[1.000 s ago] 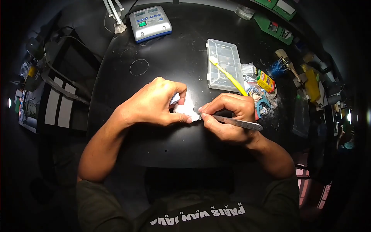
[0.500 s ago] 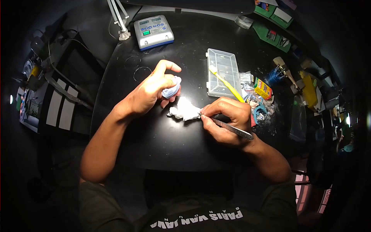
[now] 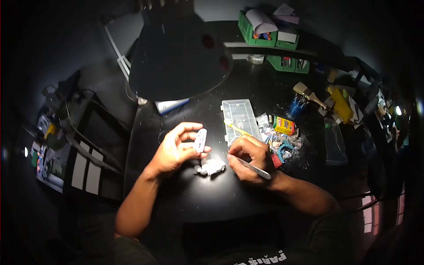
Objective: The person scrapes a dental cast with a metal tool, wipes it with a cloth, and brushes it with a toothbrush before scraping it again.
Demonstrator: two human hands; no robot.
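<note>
Dim walls surround our black worktop [image 3: 185, 198], with bright light pooled towards its middle. Above its far left corner we see a dark lamp shade [image 3: 181, 57], which partly hides a grey and blue device [image 3: 172, 106]. Green bins [image 3: 286, 64] sit at the far edge.

Nearer the left edge than the right, our left hand [image 3: 174, 152] is grasping a small pale bundle [image 3: 200, 140] with dark marks, pinched between thumb and fingers; whether that hand touches the surface we cannot tell. Just below it, a crumpled white wad [image 3: 211, 168] lies in the brightest light, in front of the worktop's centre and apart from both hands.

Our right hand [image 3: 251, 161], to the right of the wad, is closed round a slim metal tool [image 3: 258, 171], held like a pen; its tip is too small for us to make out.

Beyond that hand lies a clear compartment case [image 3: 238, 110] with a yellow toothbrush [image 3: 236, 127] slanting across it. Towards the worktop's right edge we have a yellow and red box [image 3: 283, 125], a blue curved piece [image 3: 286, 150] among scraps, and a wide brush [image 3: 304, 90].
</note>
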